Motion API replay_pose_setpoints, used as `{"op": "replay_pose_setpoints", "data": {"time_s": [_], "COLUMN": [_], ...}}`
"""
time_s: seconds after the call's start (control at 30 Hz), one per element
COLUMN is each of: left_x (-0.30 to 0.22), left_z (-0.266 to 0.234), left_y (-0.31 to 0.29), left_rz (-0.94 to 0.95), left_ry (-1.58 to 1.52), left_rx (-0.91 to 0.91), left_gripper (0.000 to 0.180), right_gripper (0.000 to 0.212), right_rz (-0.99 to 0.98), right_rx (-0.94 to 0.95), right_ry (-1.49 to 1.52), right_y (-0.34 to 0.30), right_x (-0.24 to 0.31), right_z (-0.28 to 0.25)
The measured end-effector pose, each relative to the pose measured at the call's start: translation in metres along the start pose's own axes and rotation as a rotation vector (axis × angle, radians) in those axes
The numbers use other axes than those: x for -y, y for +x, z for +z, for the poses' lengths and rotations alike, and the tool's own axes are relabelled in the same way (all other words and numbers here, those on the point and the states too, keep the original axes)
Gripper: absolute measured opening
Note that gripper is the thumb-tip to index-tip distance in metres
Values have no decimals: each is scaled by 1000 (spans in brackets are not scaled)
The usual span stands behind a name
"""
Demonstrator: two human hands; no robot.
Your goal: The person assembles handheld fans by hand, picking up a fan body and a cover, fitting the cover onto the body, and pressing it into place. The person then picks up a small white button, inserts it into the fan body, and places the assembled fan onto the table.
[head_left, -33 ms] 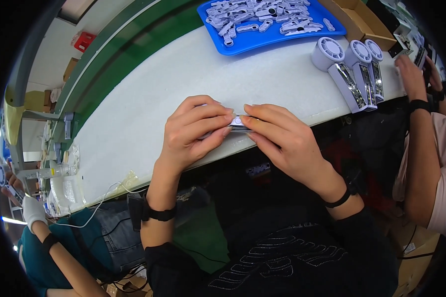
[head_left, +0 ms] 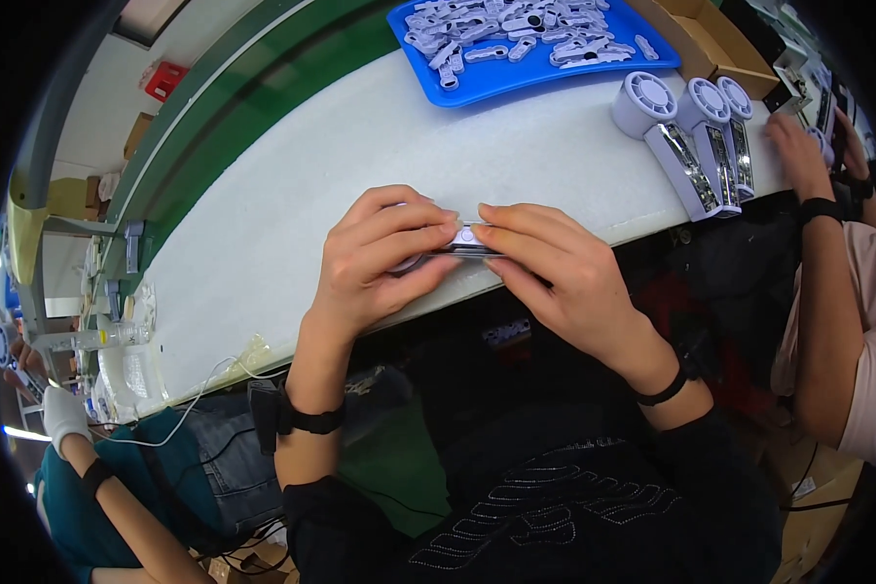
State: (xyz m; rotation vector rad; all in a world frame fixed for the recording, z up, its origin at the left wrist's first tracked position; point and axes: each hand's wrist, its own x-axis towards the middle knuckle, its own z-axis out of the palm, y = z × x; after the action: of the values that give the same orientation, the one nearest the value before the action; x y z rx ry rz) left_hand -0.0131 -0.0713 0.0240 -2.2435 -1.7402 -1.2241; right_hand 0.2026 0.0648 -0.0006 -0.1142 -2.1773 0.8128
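Between my hands, over the front edge of the white worktop, lies a lavender handheld fan (head_left: 468, 237), mostly covered by my fingers. A pale strip with a round button and a dark, shiny side show in the gap between the fingertips. My left hand (head_left: 380, 258) is closed round the rounded end of it, fingers on top and thumb along the near side. The right hand (head_left: 552, 261) pinches the other end, fingertips pressing beside the button and thumb below.
A blue tray (head_left: 477, 95) of lavender and white plastic parts stands at the back, beside a cardboard box (head_left: 715, 44). Several handheld fans with exposed circuitry, including one fan (head_left: 644, 105), lie at the right. Co-workers' hands (head_left: 803, 156) work on both sides.
My left thumb has shifted slightly along the fan's near side, and more of its dark side shows. The right co-worker's hand has moved a little left.
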Motion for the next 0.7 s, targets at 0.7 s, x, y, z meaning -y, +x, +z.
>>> {"op": "replay_pose_setpoints", "data": {"time_s": [0.7], "left_x": [-18], "left_z": [12], "left_y": [-11], "left_rz": [-104], "left_ry": [182], "left_rx": [-134], "left_gripper": [44], "right_gripper": [43], "right_rz": [8], "right_rx": [-26], "right_ry": [-84], "right_y": [-2], "right_x": [-3], "right_z": [13]}}
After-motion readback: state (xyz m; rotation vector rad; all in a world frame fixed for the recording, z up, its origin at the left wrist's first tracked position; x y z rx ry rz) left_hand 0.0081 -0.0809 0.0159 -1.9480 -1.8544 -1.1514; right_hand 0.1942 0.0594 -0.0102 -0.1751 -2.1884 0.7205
